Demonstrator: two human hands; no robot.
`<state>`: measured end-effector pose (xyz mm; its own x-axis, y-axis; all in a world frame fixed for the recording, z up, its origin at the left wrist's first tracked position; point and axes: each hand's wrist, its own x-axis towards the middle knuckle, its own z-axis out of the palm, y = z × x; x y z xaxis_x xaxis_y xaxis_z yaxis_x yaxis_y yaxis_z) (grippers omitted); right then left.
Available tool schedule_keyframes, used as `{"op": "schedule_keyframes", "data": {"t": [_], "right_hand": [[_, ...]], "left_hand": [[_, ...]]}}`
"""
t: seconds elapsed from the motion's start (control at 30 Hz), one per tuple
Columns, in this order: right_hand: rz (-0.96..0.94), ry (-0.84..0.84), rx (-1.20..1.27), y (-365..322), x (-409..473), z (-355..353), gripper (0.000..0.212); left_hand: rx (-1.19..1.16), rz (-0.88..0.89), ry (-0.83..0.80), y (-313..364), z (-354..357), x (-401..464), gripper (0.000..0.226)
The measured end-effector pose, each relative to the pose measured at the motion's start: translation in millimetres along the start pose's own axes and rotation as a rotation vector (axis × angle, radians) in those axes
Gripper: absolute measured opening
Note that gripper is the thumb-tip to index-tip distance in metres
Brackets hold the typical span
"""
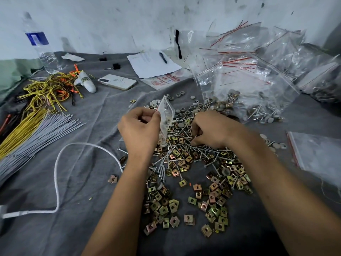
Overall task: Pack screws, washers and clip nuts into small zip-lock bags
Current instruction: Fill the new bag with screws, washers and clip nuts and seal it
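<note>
We are pinching a small clear zip-lock bag (166,115) near its mouth with our left hand (139,131), the grip pressed on the plastic so the bag is hanging upright over the pile; a few pale washers are sitting inside it. Our right hand (212,130) is reaching down into the heap of long silver screws (184,137), fingers curled onto the metal, though we cannot tell what this grip is holding. Brass-coloured square clip nuts (166,206) are lying scattered on the grey cloth-covered table (83,182) nearer us, grey round washers (181,112) just beyond the bag, and filled clear bags (245,93) are piling up at the right.
</note>
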<state>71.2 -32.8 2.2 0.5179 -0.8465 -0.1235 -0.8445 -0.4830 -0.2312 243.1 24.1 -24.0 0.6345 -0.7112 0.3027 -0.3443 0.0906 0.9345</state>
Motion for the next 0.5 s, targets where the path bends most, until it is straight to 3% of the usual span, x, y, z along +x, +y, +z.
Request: {"op": "schedule_keyframes", "data": {"t": [0.3,0.5], "right_hand": [[0.008,0.052,0.247,15.1,-8.9,-10.1,0.013],[-0.051,0.114,0.714,10.2,-11.7,-16.9,0.006]], "left_hand": [[0.003,0.014,-0.032,-2.8,0.6,1.4,0.023],[0.013,0.002,-0.086,-4.2,2.6,-1.5,0.024]]}}
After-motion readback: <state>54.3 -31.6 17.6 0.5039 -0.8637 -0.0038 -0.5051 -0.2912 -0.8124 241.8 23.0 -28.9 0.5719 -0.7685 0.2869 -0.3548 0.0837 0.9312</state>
